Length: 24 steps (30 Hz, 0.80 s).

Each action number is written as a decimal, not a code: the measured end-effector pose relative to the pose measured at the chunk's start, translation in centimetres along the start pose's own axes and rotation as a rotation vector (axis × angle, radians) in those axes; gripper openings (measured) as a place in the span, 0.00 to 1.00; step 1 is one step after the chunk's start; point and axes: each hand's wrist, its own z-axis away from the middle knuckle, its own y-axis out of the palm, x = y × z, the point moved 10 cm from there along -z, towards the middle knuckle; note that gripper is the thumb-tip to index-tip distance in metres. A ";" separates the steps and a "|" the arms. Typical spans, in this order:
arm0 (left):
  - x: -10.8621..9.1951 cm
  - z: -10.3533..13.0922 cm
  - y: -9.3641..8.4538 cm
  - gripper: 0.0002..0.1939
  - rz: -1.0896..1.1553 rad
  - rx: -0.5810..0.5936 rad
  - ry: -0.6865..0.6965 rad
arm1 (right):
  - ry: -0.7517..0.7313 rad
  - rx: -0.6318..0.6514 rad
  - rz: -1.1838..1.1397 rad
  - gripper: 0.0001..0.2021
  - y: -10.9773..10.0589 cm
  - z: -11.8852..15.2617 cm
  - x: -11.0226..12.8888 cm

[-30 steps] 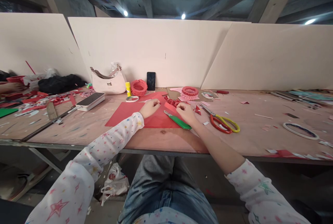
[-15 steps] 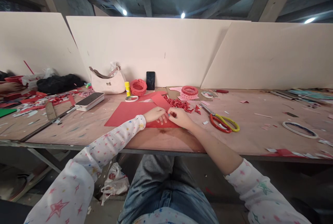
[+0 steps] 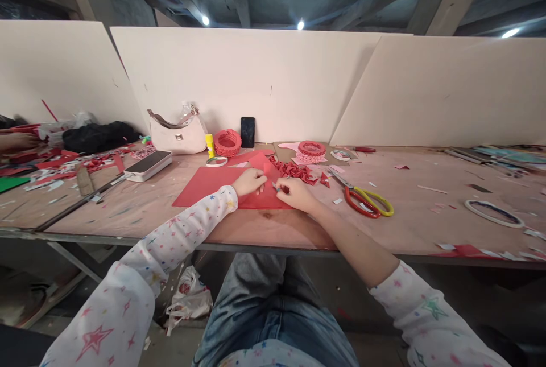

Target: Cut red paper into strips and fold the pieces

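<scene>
My left hand [image 3: 249, 182] is closed at the fingertips on a piece of red paper [image 3: 268, 170], which stands up a little above the sheets. Under it lies a larger red paper sheet [image 3: 200, 186], flat on the table. Just to the right, my right hand [image 3: 295, 193] is curled, thumb and forefinger pinched together. A tiny greyish thing shows at its fingertips, too small to name. Behind the right hand is a pile of folded red paper pieces [image 3: 294, 170]. Scissors [image 3: 369, 201] with red and yellow handles lie to the right, blades pointing away.
Farther back stand a white handbag [image 3: 177, 138], a yellow glue stick [image 3: 210, 145], a red paper ring [image 3: 227, 143], a dark phone [image 3: 247, 132] and stacked rings [image 3: 311, 151]. A white-cased device [image 3: 148, 166] lies left. Another person's hand [image 3: 19, 141] shows at far left.
My left hand has drawn its fingers in and lifted a piece of red paper. A small gap has opened between my hands; my right hand stays nearly in place.
</scene>
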 end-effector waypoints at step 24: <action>-0.5 0.2 0.6 0.17 -0.029 0.019 0.089 | 0.147 -0.104 -0.386 0.06 -1.6 -0.2 -1.5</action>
